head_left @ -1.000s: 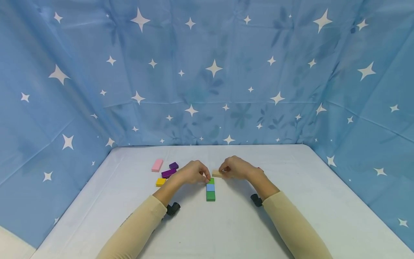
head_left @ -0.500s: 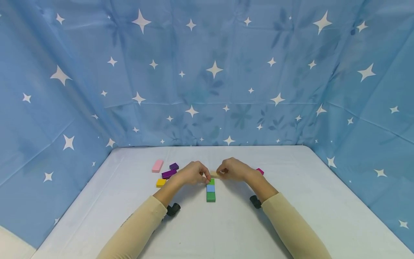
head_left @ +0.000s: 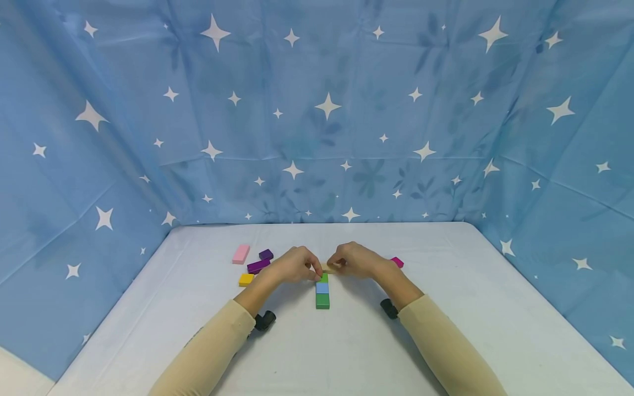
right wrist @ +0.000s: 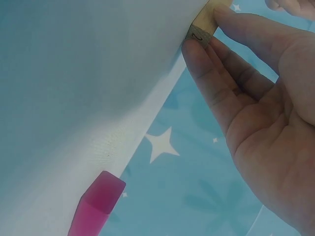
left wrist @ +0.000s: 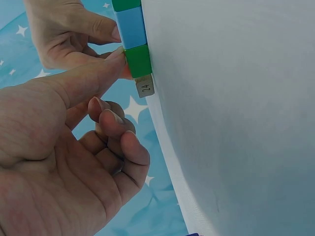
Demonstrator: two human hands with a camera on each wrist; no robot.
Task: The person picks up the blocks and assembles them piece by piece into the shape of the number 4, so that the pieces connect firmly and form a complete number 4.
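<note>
Right-hand grip: thumb and fingers of the right hand [head_left: 359,259] pinch a plain wooden block [right wrist: 206,19], closed on it.
Left-hand grip: thumb and index finger of the left hand [head_left: 296,264] pinch the light green block [left wrist: 139,61]; the other fingers curl loosely.
Starry backdrop: blue curtain [head_left: 317,132] with white four-pointed stars, behind and on both sides.
White table: cloth-covered table [head_left: 356,341] under all the blocks.
Sleeves: beige left sleeve [head_left: 208,346] and right sleeve [head_left: 448,346], each with a black device near the cuff.
Block row: dark green block [head_left: 322,301] nearest the person, then the blue block [head_left: 322,287], then the light green one — end to end.
Wooden block's place: crosswise at the row's far end, between the hands, "24" printed on one end.
Left-side blocks: pink [head_left: 241,254], purple [head_left: 259,266], yellow [head_left: 246,280] and a small violet one [head_left: 266,254], beyond the left forearm.
Right-side block: magenta block [head_left: 397,262], partly hidden by the right wrist.
</note>
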